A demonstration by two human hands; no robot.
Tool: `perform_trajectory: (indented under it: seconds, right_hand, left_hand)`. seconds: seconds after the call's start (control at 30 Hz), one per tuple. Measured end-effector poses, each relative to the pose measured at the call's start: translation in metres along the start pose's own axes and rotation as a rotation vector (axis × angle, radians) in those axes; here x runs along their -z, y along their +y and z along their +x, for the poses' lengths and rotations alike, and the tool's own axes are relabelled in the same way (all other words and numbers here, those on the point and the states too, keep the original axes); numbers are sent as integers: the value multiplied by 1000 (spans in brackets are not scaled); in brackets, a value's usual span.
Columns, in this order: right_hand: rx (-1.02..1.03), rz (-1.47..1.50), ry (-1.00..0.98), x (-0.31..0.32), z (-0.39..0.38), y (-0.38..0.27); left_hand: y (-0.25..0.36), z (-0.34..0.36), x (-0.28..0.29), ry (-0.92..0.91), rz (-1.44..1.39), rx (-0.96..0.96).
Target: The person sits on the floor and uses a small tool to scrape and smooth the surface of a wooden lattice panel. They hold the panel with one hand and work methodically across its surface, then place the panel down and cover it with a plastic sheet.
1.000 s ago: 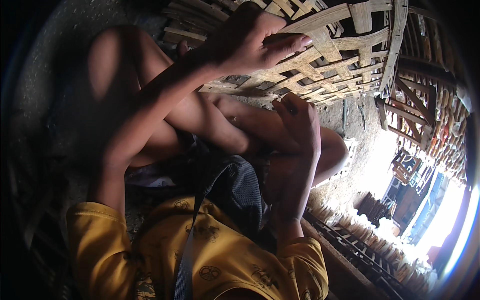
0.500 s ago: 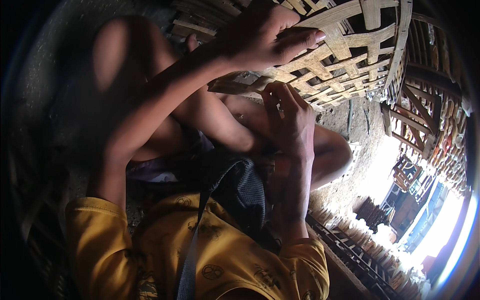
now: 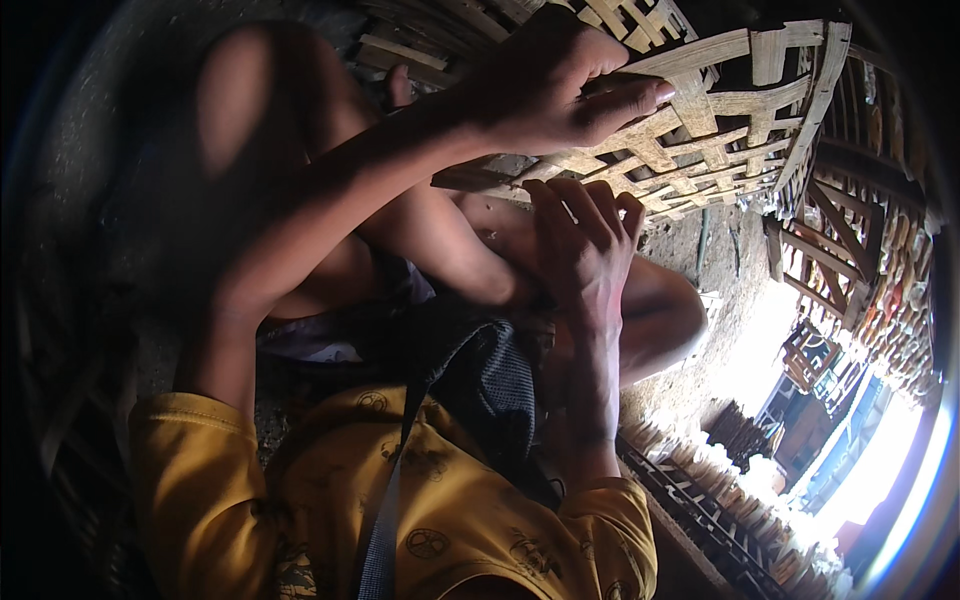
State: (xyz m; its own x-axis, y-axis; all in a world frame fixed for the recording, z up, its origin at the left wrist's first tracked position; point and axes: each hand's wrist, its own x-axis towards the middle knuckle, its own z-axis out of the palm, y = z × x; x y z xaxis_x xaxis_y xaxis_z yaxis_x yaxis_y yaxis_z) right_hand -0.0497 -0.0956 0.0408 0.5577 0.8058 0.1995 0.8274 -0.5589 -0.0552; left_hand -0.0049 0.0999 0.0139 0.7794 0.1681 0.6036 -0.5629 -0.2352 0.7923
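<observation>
A piece of woven bamboo lattice (image 3: pixel 700 130) with flat pale strips and open gaps stands tilted in front of me. My left hand (image 3: pixel 560 95) reaches across to its upper left part, closed round a strip, with the thumb lying along the weave. Lower down, my right hand (image 3: pixel 590 235) is at the near edge of the lattice. Its fingers are bent and spread apart, with the tips against the edge. A loose strip end (image 3: pixel 475 181) juts out left of the right fingertips. What lies behind both hands is hidden.
My bent legs (image 3: pixel 430 235) are folded under the work. A black mesh bag (image 3: pixel 485 390) with a strap rests on my lap. Stacked slats (image 3: pixel 405 60) lie beyond my left arm. A wooden frame (image 3: pixel 835 240) stands at the right, near a bright opening.
The fingers of my right hand have gone from a pinch at the lattice edge to spread apart. The left hand keeps its grip. Lattice and hands appear slightly further right.
</observation>
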Motion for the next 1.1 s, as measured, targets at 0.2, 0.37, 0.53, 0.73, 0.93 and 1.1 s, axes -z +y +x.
perform_trajectory:
  seconds: [0.2, 0.37, 0.53, 0.73, 0.93, 1.1]
  right_hand:
    - [-31, 77, 18, -13, -1, -3]
    - [-33, 212, 130, -22, 10, -6]
    - [-2, 146, 132, -29, 12, -8]
    - [-19, 154, 196, -34, 19, -17]
    - [-122, 221, 197, -42, 14, -23]
    - [-127, 179, 253, -53, 10, -22]
  left_hand:
    - [-4, 1, -8, 98, -55, -71]
    - [3, -1, 1, 6, -15, 10]
    - [-4, 0, -4, 73, 8, -102]
    - [-7, -1, -3, 95, 52, -169]
    - [-9, -1, -3, -5, -129, -72]
    - [1, 3, 1, -16, -195, -48]
